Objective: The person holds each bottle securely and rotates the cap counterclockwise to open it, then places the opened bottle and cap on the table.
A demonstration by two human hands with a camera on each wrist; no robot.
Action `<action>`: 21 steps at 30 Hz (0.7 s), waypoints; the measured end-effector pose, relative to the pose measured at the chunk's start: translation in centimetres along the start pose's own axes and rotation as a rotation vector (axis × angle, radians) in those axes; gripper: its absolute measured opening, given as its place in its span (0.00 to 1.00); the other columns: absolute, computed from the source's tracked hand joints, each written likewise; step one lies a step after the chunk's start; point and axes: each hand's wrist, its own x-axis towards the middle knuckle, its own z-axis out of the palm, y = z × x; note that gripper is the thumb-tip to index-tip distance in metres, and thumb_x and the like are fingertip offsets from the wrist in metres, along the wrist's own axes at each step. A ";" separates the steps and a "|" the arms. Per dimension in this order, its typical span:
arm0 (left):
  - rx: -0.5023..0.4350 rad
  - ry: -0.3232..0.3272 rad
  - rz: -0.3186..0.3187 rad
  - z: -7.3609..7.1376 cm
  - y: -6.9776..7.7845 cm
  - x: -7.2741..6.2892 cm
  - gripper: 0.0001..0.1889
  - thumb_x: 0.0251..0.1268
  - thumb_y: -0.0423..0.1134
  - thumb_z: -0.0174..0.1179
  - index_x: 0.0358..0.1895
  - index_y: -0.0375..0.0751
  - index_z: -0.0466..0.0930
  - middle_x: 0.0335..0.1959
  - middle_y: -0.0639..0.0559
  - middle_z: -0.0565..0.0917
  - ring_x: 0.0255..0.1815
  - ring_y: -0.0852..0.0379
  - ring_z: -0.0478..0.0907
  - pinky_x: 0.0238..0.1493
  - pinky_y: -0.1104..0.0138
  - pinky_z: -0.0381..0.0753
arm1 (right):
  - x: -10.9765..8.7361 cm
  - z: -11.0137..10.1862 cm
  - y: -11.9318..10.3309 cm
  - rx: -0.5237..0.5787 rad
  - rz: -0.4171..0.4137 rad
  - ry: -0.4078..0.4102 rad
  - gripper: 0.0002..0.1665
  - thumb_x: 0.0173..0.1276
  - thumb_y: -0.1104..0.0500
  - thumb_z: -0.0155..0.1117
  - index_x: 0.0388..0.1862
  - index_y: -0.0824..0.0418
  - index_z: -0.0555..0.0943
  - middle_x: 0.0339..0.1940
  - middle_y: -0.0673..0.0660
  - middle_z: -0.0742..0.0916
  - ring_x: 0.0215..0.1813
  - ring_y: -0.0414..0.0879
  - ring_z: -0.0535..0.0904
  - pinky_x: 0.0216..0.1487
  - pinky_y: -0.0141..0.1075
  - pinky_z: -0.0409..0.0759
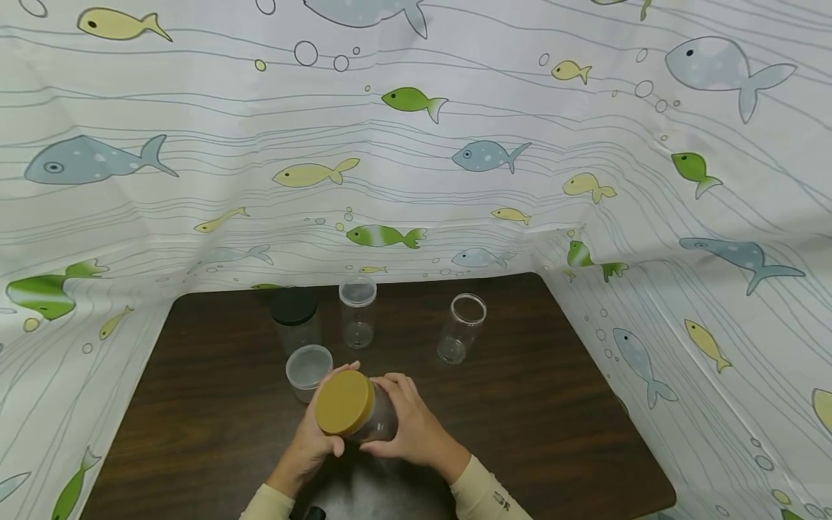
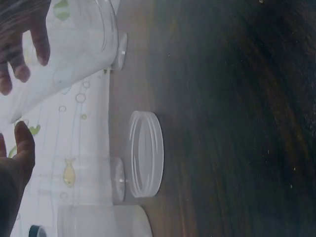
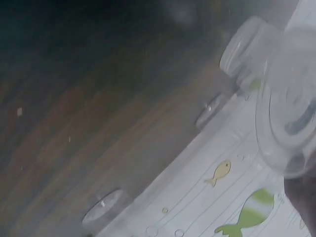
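Note:
Both hands hold a clear plastic jar (image 1: 380, 421) with a yellow screw lid (image 1: 343, 402), tilted above the table so that the lid faces left and up. My left hand (image 1: 310, 437) is curled about the lid end, thumb below and fingers along the far side. Around the jar's body at the other end, my right hand (image 1: 416, 426) grips with spread fingers and thumb. Through the clear wall in the right wrist view, the jar's round base (image 3: 291, 133) shows. Just beyond the left hand stands a short clear jar (image 1: 309, 367) with a whitish lid.
Behind it stand a jar with a black lid (image 1: 295, 307) and a tall clear jar (image 1: 358, 310) with a pale lid. Another clear jar (image 1: 462, 328) stands farther right. The dark wooden table (image 1: 552, 404) meets a fish-patterned sheet (image 1: 416, 195) at its back and sides.

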 end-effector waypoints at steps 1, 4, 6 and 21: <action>-0.014 -0.003 -0.008 0.1 0.0 0.0 0.55 0.60 0.51 0.73 0.79 0.32 0.46 0.80 0.39 0.57 0.74 0.53 0.65 0.69 0.67 0.65 | 0.0 -0.2 0.1 0.019 0.005 -0.021 0.59 0.49 0.43 0.85 0.76 0.50 0.62 0.67 0.52 0.70 0.64 0.46 0.68 0.60 0.44 0.77; -0.069 0.022 -0.045 0.4 0.1 0.0 0.47 0.64 0.37 0.71 0.78 0.32 0.49 0.78 0.42 0.62 0.72 0.54 0.67 0.69 0.67 0.66 | 0.0 -0.4 0.2 0.031 0.025 -0.046 0.58 0.51 0.43 0.84 0.76 0.50 0.61 0.66 0.51 0.72 0.63 0.46 0.69 0.60 0.43 0.77; -0.087 0.055 -0.055 0.8 0.1 0.1 0.45 0.64 0.33 0.70 0.77 0.32 0.50 0.77 0.45 0.66 0.71 0.54 0.68 0.68 0.67 0.67 | -0.1 -0.2 0.1 0.014 0.036 -0.035 0.58 0.51 0.43 0.84 0.76 0.51 0.61 0.65 0.51 0.74 0.62 0.45 0.70 0.59 0.42 0.78; -0.023 0.263 -0.048 1.3 0.6 0.4 0.37 0.61 0.33 0.72 0.72 0.40 0.64 0.63 0.53 0.76 0.59 0.59 0.75 0.60 0.69 0.74 | -0.2 -0.1 0.1 -0.005 0.021 -0.033 0.61 0.52 0.42 0.83 0.78 0.57 0.60 0.67 0.54 0.76 0.66 0.48 0.73 0.64 0.45 0.76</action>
